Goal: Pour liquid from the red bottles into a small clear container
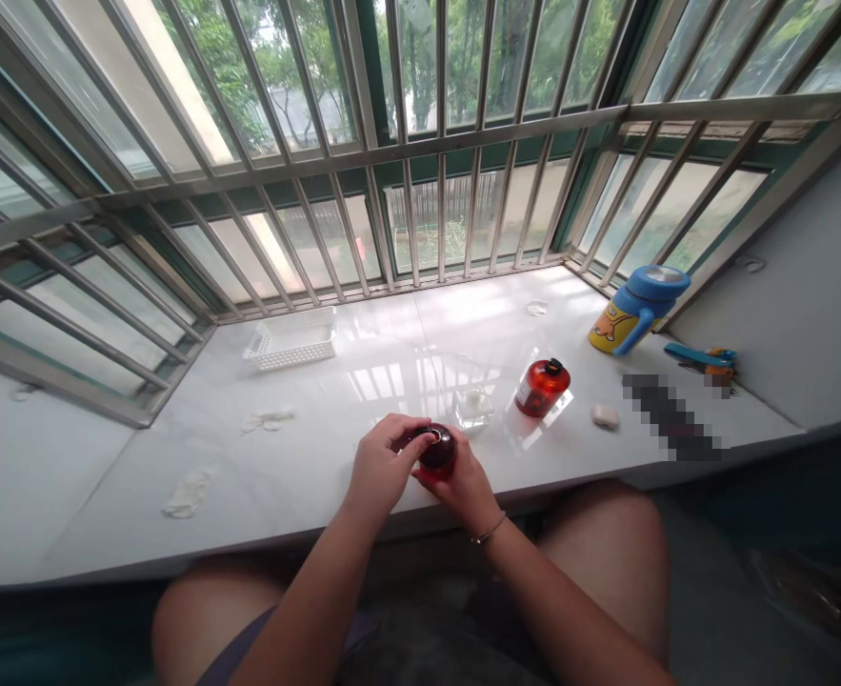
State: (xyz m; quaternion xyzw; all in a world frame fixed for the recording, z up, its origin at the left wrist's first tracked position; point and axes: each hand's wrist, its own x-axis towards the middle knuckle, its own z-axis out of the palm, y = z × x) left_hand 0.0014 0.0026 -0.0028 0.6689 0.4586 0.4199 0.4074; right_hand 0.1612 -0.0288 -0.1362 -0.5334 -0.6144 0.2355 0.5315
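Observation:
Just above the counter's front edge, my right hand (pixel 465 484) is wrapped around the side of a dark red, see-through bottle (pixel 440 457). The fingers and thumb of my left hand (pixel 384 464) close on the top of that bottle, beside a pale ring at its mouth. Whether a cap or another small part sits under those fingers is hidden. Right behind my hands stands a small clear glass container (pixel 472 408). A second red bottle (pixel 544 391) with a black top stands upright to its right.
A white perforated basket (pixel 292 354) lies at the back left of the white counter (pixel 384 353). White scraps (pixel 188 494) are on the left. To the right are a pinkish block (pixel 605 416), a blue-yellow mug (pixel 634 314), a blue-orange tool (pixel 702 360) and a blurred-out dark object (pixel 673 419). Metal bars (pixel 406 224) line the window.

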